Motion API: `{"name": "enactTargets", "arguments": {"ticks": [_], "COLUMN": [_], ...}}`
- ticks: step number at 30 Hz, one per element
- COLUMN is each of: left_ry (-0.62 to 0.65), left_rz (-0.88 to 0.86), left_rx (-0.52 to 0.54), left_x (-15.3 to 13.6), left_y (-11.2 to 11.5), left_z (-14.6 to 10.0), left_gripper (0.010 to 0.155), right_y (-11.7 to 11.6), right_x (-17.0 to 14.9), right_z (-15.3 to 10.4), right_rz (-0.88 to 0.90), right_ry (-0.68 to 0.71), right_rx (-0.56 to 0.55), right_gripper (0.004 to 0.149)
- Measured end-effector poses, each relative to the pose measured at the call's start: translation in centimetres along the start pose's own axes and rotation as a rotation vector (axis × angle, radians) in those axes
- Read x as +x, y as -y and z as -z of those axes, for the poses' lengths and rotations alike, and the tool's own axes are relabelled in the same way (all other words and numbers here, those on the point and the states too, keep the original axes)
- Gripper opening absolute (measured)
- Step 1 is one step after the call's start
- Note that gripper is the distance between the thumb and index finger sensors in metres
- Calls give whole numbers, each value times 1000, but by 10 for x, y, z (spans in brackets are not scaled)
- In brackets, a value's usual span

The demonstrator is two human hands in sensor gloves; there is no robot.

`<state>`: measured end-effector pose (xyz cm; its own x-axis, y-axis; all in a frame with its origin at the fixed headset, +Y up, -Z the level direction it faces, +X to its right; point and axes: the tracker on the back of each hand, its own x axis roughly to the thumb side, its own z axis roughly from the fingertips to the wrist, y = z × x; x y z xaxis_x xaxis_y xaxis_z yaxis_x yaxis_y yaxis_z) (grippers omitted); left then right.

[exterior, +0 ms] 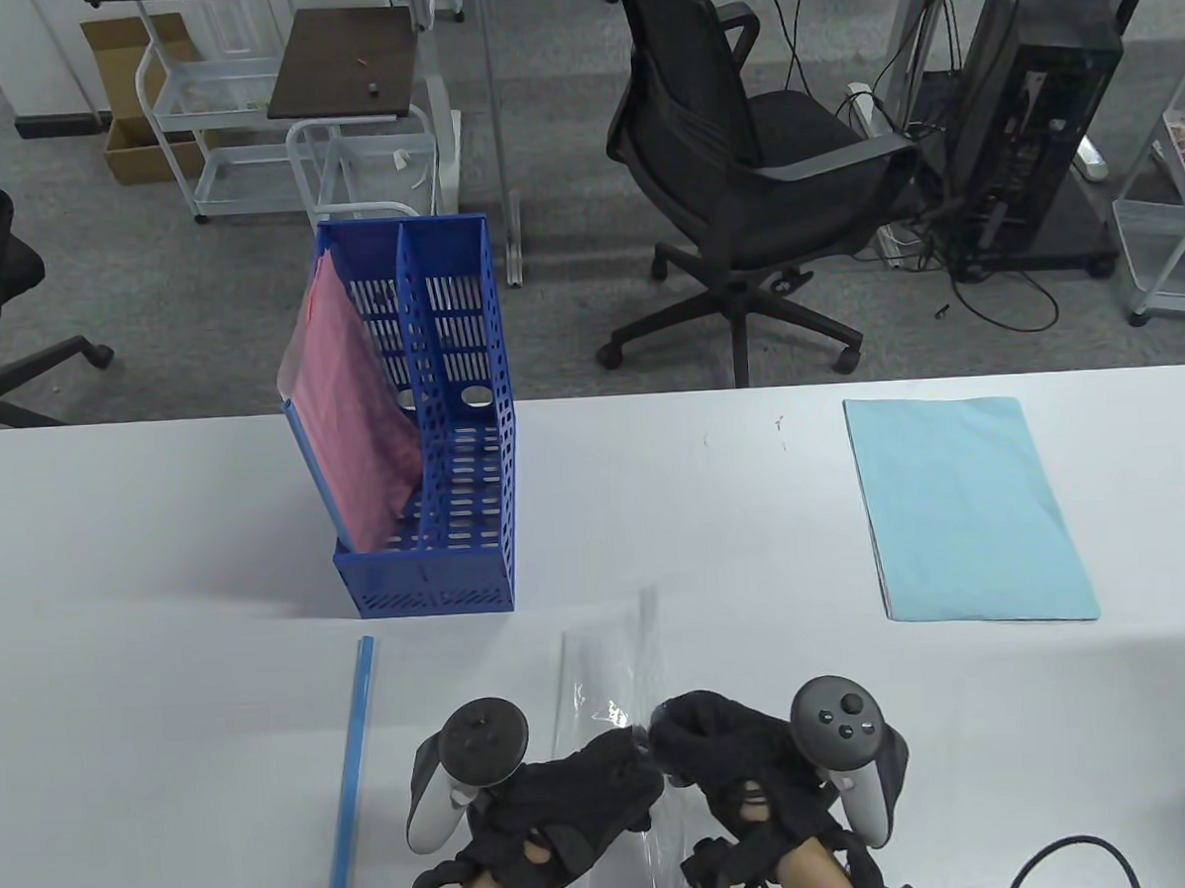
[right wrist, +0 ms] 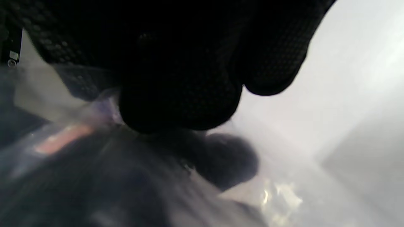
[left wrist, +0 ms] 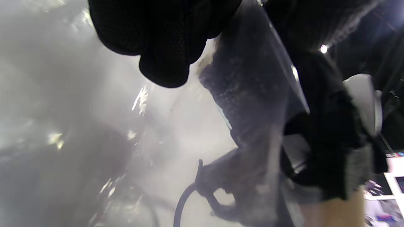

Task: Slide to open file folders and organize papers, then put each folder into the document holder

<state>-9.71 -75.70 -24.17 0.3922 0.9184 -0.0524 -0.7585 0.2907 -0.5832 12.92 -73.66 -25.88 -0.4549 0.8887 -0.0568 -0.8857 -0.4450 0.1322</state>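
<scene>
A clear plastic folder cover (exterior: 609,661) stands up from the table's front edge between my two hands. My left hand (exterior: 580,782) and right hand (exterior: 708,746) meet at its near part, fingers curled and pinching the clear sheet (left wrist: 252,78). The wrist views are blurred; the sheet (right wrist: 79,132) shows under my right fingers (right wrist: 180,104). The folder's blue slide bar (exterior: 352,774) lies loose on the table to the left. A stack of light blue paper (exterior: 968,504) lies at the right. The blue document holder (exterior: 454,451) stands behind, with a pink folder (exterior: 353,417) in its left slot.
The white table (exterior: 163,586) spreads to both sides. A black cable (exterior: 1071,861) curls at the front right corner. Beyond the far edge stand an office chair (exterior: 758,187), wire carts and a computer tower on the floor.
</scene>
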Motion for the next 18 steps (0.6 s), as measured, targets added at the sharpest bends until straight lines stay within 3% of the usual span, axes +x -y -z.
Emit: {"name": "enactTargets", "arguments": {"ticks": [4,9,12,18], "left_ry": [-46,-75,-109,-249], "left_rz": [40,-45,-23,238], "left_rx": [99,168,220,420], "left_x": [-2,-6,-8,-8], "left_y": [-3,-10,-26,-84], "left_z": [-5,-7,-16,-45], "left_gripper": [75,53,48,45], "right_y": [-7,-1,16,78], "right_x": [4,2,4,-16], "right_z": [1,4,8,23], "right_rz": [-43,-53,-108,-398], "right_ry": [17,7,1,-109], "right_rx": [14,-1,-85,-190], "right_gripper": [41,40,41,41]}}
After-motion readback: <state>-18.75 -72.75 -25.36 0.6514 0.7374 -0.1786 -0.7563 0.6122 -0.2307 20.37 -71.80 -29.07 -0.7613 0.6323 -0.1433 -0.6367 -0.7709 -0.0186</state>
